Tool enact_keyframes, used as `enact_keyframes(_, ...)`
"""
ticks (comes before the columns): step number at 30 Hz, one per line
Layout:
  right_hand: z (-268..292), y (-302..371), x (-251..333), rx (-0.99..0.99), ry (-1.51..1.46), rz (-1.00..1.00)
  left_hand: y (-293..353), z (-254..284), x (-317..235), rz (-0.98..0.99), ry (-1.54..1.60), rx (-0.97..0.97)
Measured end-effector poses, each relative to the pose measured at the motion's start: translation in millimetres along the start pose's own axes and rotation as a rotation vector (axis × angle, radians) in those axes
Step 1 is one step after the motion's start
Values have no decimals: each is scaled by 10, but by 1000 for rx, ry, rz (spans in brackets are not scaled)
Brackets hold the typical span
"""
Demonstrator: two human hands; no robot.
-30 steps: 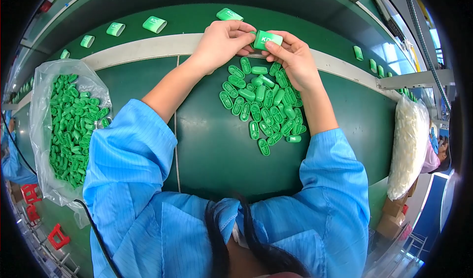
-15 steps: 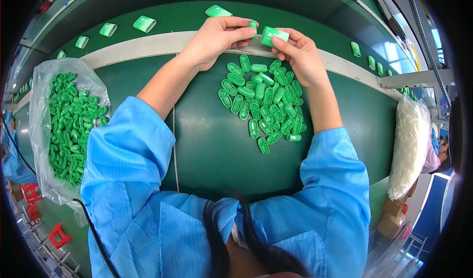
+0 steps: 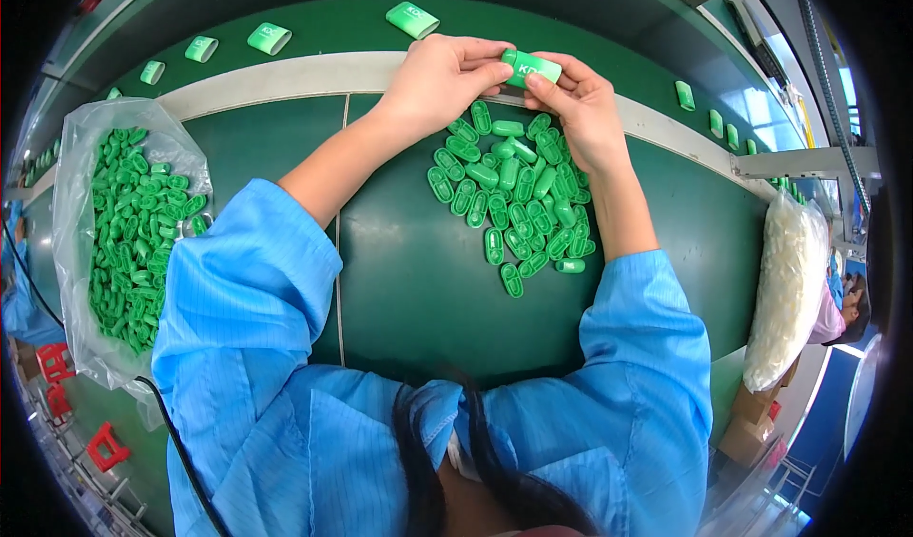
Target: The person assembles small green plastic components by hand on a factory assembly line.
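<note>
Over the pale rail at the far side of the table, my right hand (image 3: 588, 99) grips a flat oval green-and-white casing (image 3: 542, 67) with printing on its side. My left hand (image 3: 433, 82) pinches a small green end cap (image 3: 510, 58) against the casing's left end. The two parts touch; whether the cap is fully seated I cannot tell. Below my hands lies a loose pile of green end caps (image 3: 521, 190), some showing their hollow side and others their rounded backs.
An open clear plastic bag (image 3: 71, 185) full of green caps stands at left. Beyond the rail (image 3: 285, 76), a green belt (image 3: 333, 31) carries spaced casings, one casing (image 3: 412, 20) near my left hand. At right lies a bag of whitish pieces (image 3: 787, 290).
My left hand has moved right, bringing the cap from a gap away into contact with the casing's end. Casings on the belt have shifted left.
</note>
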State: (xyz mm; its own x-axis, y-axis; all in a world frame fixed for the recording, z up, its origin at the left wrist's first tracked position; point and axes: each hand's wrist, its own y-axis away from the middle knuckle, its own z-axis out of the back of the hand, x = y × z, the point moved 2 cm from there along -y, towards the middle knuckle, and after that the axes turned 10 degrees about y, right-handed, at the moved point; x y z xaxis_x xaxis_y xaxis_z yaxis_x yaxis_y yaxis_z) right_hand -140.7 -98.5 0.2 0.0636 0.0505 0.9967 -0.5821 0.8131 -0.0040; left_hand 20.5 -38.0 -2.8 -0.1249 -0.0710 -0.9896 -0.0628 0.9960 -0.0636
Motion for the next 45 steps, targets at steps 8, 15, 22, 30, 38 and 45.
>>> enact_keyframes(8, -12, 16, 97, -32, 121, 106, 13, 7, -35, -150, -134, -10)
enact_keyframes(15, -82, 45, 112, -79, 203, 131, 192, -205, -137, -402, -654, -107)
enact_keyframes(22, -91, 4, 123, -135, 219, 187, 74, -179, -161, -438, -720, -138)
enact_keyframes(30, 416, -179, -64, -399, 552, 118, -512, 300, -33, -191, -732, -112)
enact_keyframes(38, 885, -347, -267, -498, 659, 169, -103, 417, -160, -442, -839, 220)
enact_keyframes(45, 1855, -578, -191, -761, 1795, 108, 124, 299, -122, -405, -864, 373)
